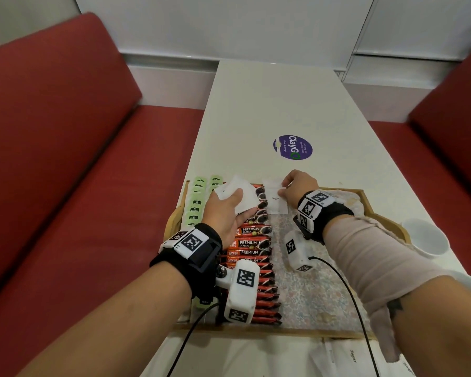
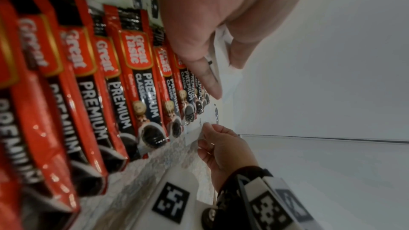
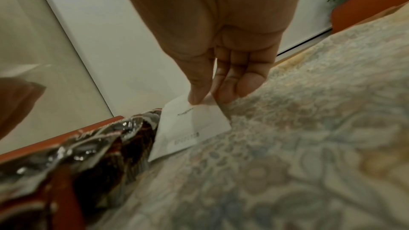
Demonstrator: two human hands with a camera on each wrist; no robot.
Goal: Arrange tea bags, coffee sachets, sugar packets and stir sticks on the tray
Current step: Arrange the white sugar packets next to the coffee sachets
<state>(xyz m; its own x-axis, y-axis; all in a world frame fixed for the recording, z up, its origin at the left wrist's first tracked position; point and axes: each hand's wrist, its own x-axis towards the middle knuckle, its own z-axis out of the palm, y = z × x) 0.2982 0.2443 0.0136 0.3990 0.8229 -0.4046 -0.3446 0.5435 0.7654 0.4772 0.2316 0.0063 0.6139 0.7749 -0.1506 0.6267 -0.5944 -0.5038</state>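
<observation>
A wooden tray [image 1: 386, 229] lined with floral paper lies on the white table [image 1: 269, 104]. Green tea bags [image 1: 195, 202] fill its left column, and red coffee sachets [image 1: 252, 248] overlap in a row beside them. My left hand [image 1: 229, 210] holds a stack of white sugar packets [image 1: 238, 193] over the far end of the coffee row. My right hand [image 1: 297, 185] pinches one white sugar packet [image 1: 276, 198] by its edge, its lower end lying on the liner just right of the coffee sachets [image 3: 124, 134]. In the right wrist view thumb and fingers [image 3: 199, 93] close on that packet [image 3: 190, 128].
Two white cups [image 1: 426, 235] stand on the table right of the tray. More sugar packets [image 1: 351, 355] lie on the table in front of the tray. A purple round sticker [image 1: 292, 146] sits further along the table. Red bench seats [image 1: 65, 186] flank both sides.
</observation>
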